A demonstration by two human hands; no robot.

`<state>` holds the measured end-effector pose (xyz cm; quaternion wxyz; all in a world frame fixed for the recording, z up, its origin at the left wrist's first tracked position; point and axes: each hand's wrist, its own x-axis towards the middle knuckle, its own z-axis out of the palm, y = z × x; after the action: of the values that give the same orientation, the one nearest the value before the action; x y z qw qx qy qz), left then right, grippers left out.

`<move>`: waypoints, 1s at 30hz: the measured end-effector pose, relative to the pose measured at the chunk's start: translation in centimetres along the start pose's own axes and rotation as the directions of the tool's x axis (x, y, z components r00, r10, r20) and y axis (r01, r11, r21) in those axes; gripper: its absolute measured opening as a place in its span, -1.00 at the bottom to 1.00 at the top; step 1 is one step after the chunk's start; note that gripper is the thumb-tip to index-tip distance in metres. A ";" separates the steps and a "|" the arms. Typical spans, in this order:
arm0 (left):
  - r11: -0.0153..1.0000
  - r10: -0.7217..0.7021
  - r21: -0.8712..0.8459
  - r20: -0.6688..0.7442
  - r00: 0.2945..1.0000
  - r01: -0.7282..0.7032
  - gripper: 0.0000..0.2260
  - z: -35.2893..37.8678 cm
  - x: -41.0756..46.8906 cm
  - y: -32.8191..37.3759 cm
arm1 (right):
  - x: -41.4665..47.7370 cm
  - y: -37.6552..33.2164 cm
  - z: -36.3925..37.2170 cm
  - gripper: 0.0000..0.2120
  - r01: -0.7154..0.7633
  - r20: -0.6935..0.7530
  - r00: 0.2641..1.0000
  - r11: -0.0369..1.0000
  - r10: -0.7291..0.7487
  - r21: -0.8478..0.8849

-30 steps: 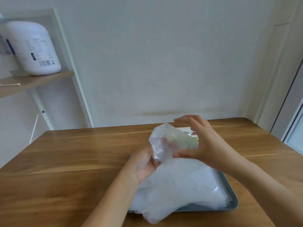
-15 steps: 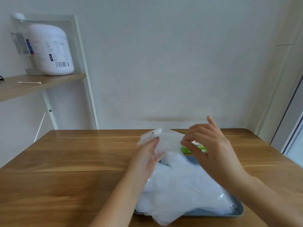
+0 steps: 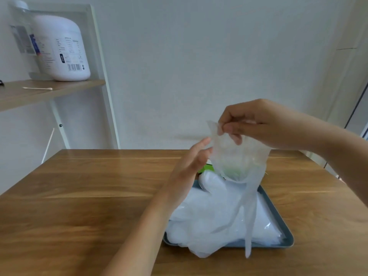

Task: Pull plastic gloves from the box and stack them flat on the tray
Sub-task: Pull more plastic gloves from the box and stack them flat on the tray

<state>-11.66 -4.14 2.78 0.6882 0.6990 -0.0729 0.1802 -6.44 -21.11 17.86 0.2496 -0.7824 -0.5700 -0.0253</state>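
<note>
Above the blue-grey rectangular tray (image 3: 278, 218), the right hand (image 3: 264, 124) pinches a thin translucent plastic glove (image 3: 239, 158) — left hand (image 3: 189, 166) grip wide, empty — whose dangling fingers could crumple on landing.

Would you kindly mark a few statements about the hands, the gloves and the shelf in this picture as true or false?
1. The right hand pinches a glove held up above the tray. True.
2. The tray holds no gloves yet. False: a pile of gloves already lies on it.
3. The left hand grips the tray's rim. False: it is open, fingers straight, beside the held glove.
4. A white bottle stands on the shelf. True.
</note>
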 end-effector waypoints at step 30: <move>0.792 -0.423 0.364 -0.251 0.870 0.490 -0.94 -5.6 -0.9 0.1 | -6.8 7.4 9.6 -0.90 -0.497 -0.014 0.711 0.516 0.703 0.697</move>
<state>-13.38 1.23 2.50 0.5493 0.8097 0.1930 0.0738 -4.48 -24.72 4.57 0.5784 -0.7806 -0.1867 0.1460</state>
